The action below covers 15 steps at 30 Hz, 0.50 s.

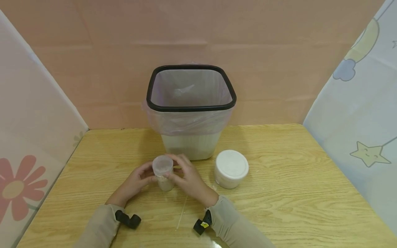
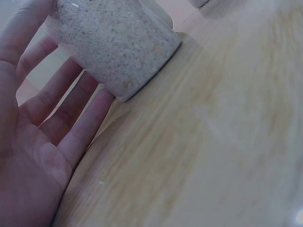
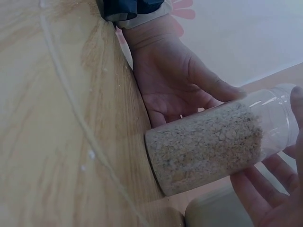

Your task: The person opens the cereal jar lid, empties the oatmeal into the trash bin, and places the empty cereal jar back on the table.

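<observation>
Pinkish-tan sheeting (image 1: 263, 62) hangs behind a wood-grained bench (image 1: 294, 193), where a white bin (image 1: 190, 146) with a black rim and a pinkish liner (image 1: 192, 122) stands at the back, near a white-lidded tub (image 1: 231, 167). A clear jar (image 1: 162, 169) is upright on the bench in front of the bin, between the two hands. The right wrist view shows what the head view blurs — pale flakes (image 3: 203, 146) filling most of the jar, with clear plastic above. On the wrist camera (image 1: 203, 223) a yellow mark is too small to make out. The left hand (image 1: 134, 183) holds the jar between thumb and fingers, mostly lower down; the right hand's (image 1: 193, 179) fingers curl round its upper part — a thin white strand (image 1: 182, 213) lies nearby.
</observation>
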Motion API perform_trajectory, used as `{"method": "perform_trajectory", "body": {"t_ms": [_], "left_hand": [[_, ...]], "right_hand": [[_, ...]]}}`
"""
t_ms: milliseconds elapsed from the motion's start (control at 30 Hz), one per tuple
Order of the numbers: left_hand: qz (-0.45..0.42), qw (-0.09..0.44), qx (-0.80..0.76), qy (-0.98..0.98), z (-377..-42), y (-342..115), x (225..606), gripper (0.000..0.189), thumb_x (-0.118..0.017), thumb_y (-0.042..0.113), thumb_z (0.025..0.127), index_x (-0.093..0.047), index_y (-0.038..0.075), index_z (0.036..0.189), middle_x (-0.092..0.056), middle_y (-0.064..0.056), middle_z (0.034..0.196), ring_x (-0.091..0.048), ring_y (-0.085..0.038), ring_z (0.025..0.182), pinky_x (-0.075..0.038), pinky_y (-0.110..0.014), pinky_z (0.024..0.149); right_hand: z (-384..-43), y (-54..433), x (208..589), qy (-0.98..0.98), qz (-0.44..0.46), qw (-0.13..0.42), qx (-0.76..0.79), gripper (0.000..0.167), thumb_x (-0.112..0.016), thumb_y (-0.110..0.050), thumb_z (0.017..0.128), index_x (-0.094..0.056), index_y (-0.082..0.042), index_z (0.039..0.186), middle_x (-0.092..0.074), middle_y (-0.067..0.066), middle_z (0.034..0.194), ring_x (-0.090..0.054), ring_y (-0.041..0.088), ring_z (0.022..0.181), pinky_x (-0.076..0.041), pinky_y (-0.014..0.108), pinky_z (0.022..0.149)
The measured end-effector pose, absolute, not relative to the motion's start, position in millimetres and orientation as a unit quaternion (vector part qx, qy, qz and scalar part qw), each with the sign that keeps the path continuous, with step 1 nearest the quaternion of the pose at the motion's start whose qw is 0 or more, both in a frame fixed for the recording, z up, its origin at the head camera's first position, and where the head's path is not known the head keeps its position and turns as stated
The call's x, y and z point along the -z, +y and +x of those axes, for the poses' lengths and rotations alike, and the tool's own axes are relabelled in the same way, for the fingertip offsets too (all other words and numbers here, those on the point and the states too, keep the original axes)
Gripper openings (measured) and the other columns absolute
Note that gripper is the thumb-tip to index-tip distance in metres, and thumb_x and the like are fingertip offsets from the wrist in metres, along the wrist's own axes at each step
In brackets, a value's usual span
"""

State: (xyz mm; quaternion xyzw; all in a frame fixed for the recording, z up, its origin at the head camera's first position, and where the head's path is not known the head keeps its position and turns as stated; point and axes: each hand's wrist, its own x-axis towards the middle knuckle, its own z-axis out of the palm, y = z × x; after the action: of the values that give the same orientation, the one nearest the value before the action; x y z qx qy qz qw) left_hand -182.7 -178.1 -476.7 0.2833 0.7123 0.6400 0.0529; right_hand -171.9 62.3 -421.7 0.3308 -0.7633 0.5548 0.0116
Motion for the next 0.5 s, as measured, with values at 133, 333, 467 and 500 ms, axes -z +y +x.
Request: {"method": "perform_trajectory", "body": {"t_ms": [133,333,467,500], "left_hand": [[0.286,0.046,-0.636,0.715,-183.1,-178.6,477.3,0.046,-0.063,0.003,0.099,-0.047,-0.01,0.14,-0.059,0.017,0.133,-0.056,-0.002,0.121,-0.048,-0.018,0.1],[0.292,0.04,-0.636,0.713,-183.4,-179.0,477.8,0.045,-0.064,0.003,0.098,-0.05,-0.008,0.14,-0.059,0.017,0.133,-0.055,-0.002,0.122,-0.047,-0.018,0.101],[0.299,0.045,-0.642,0.705,-184.3,-179.6,478.6,0.043,-0.065,0.004,0.098,-0.055,0.006,0.141,-0.059,0.015,0.133,-0.055,-0.003,0.122,-0.047,-0.019,0.101],[0.301,0.046,-0.643,0.703,-184.5,-179.7,478.8,0.043,-0.065,0.005,0.098,-0.056,0.01,0.14,-0.059,0.015,0.133,-0.055,-0.003,0.122,-0.047,-0.019,0.101]], "right_hand": [[-172.5,62.6,420.4,-0.76,0.335,0.007,-0.556,0.053,-0.068,-0.01,0.098,-0.047,-0.005,0.147,-0.052,0.016,0.127,-0.058,0.035,0.115,-0.055,0.028,0.095],[-173.5,63.7,420.2,-0.757,0.339,0.004,-0.559,0.053,-0.069,-0.009,0.098,-0.047,-0.005,0.146,-0.053,0.015,0.129,-0.058,0.034,0.116,-0.056,0.028,0.094],[-175.2,64.5,421.8,-0.748,0.337,0.005,-0.572,0.052,-0.069,-0.008,0.097,-0.047,-0.006,0.145,-0.054,0.015,0.131,-0.057,0.034,0.118,-0.056,0.03,0.093],[-175.7,64.8,421.7,-0.744,0.336,0.008,-0.577,0.052,-0.069,-0.007,0.097,-0.047,-0.005,0.144,-0.054,0.015,0.132,-0.056,0.035,0.119,-0.057,0.031,0.093]]}}
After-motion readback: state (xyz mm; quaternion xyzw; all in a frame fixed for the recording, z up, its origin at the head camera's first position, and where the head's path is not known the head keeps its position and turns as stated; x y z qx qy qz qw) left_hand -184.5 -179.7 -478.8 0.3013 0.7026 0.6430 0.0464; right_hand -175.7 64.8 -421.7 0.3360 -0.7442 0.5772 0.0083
